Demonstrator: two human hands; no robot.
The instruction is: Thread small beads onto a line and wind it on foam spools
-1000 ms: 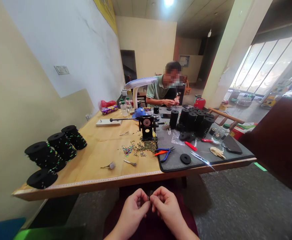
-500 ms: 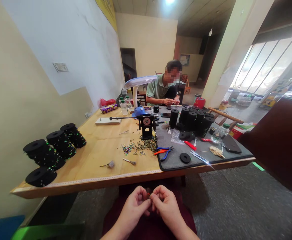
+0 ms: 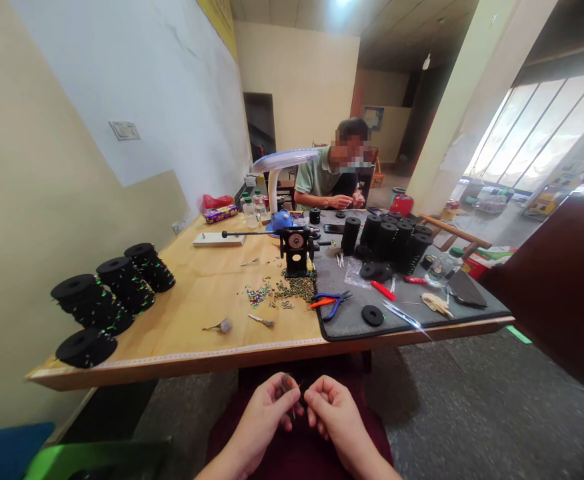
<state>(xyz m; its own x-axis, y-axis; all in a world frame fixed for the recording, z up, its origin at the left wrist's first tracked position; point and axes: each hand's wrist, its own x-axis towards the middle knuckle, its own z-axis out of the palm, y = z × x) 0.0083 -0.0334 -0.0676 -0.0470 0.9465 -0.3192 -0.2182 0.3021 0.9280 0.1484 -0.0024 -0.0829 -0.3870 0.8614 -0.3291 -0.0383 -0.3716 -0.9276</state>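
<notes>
Low in front of the table, above my lap, both my hands come together without quite touching. My left hand [image 3: 268, 412] is pinched on a small dark item [image 3: 287, 385] with a reddish speck near its tip; its kind cannot be made out. Close beside it, my right hand [image 3: 336, 412] has thumb and forefinger pressed together, and whatever lies between them is hidden or too fine to see. Beyond the hands, on the table, lie two feathery tufts on stems [image 3: 223, 325] and a loose black foam ring [image 3: 373, 315].
A black hand-cranked device [image 3: 296, 250] stands mid-table behind small scattered beads [image 3: 258, 296]. Pliers [image 3: 333, 305] and scissors [image 3: 401, 314] rest on the grey mat [image 3: 345, 328]. Black foam spools [image 3: 118, 287] stack at left, others [image 3: 386, 241] at right. A co-worker [image 3: 317, 180] sits opposite.
My hands have moved slightly apart, opening a small gap between the fingertips. The dark item now shows more above my left fingers. The whole view has shifted a little.
</notes>
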